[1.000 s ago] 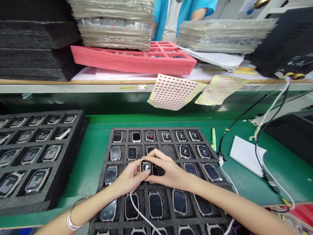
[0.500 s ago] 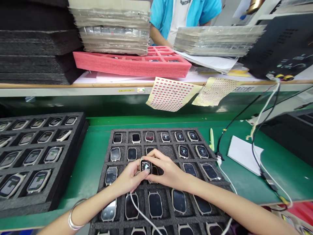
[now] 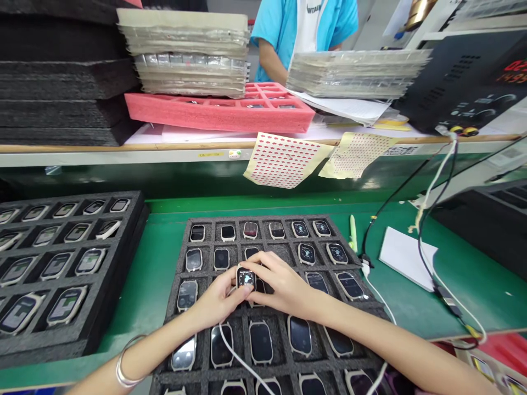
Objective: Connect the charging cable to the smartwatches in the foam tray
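L hand (image 3: 216,299) & R hand (image 3: 284,286) are together, clamped on a lit smartwatch (image 3: 246,278) from both sides, over the middle of a foam tray (image 3: 255,219) of watches; fingers hide most of the case, & the slots beneath are hard to make out. White cable (image 3: 235,344) comes out from under L hand, its end hidden. Farther off: 2nd watch tray (image 3: 82,196) on green table (image 3: 135,274), pink foam tray (image 3: 218,113) on shelf (image 3: 82,147), co-worker's blue sleeve (image 3: 272,38) behind.
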A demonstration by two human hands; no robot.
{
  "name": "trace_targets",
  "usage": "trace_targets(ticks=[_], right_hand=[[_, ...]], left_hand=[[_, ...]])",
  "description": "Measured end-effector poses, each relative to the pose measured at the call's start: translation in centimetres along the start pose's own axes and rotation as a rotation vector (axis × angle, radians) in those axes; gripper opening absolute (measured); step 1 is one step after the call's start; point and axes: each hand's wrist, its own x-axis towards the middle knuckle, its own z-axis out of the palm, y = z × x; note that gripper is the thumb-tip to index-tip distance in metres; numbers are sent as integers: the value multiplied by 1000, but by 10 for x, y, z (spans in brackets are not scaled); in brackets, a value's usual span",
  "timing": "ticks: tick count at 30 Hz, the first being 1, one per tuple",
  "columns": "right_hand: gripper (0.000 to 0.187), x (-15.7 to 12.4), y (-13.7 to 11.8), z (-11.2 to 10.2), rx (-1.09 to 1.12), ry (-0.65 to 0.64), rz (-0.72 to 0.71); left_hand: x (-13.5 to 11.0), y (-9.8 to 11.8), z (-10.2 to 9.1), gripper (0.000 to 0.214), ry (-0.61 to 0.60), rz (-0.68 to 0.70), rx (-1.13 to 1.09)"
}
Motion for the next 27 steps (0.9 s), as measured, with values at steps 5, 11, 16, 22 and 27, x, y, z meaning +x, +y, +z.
trace_targets(ticks=[5, 11, 16, 22, 27], right_hand=[[37, 2, 0, -6, -7, -39, 23], [37, 2, 1, -5, 75, -27, 32], [41, 1, 26, -38, 114, 45, 103], [45, -22, 60, -59, -220, -97, 231], [32, -4, 30, -50, -410, -196, 83]], left_hand=[[0, 1, -2, 43, -103, 46, 63], [0, 2, -2, 40, -86, 5, 8], [0, -1, -1, 43, -39, -63, -112], [-3, 4, -5, 31, -160, -180, -161], [-5, 9, -11, 26, -198, -191, -114]])
